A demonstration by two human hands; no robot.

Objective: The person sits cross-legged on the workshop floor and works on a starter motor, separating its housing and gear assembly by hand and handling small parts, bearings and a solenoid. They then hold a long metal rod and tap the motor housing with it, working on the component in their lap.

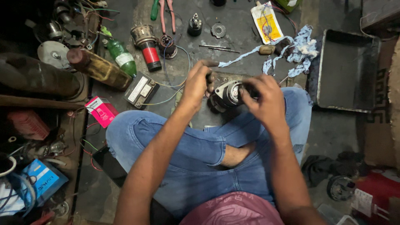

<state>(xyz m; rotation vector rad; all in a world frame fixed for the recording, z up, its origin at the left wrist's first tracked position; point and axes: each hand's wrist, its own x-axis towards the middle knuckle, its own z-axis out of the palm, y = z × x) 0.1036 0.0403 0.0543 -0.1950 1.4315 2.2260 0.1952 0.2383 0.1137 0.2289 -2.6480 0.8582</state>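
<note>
1. I am sitting cross-legged on a dark, grimy workshop floor (233, 39), holding a small round motor housing (228, 94) just above my jeans.
2. My right hand (266, 100) is gripping the right end of the motor housing, fingers curled over it.
3. My left hand (198, 83) is hovering at the housing's left side, fingers clenched around a dark, slim tool handle (209, 76) (I cannot tell whether its tip is touching the housing).
4. As I judge it, the work is mid-way: the housing is lying open at its face, and loose parts are resting beyond it: a small gear-like disc (218, 29), two thin metal rods (214, 47), and a wound armature with a red body (146, 43). Nothing seems to be going back together yet.
5. Left of the housing are lying a small black battery (141, 89), a green bottle (121, 56) and a pink box (101, 110).
6. Beyond the housing is trailing a blue rag (298, 50); red-handled pliers (166, 14) are farther off.
7. Right of the housing is sitting a dark metal tray (348, 71).
</note>
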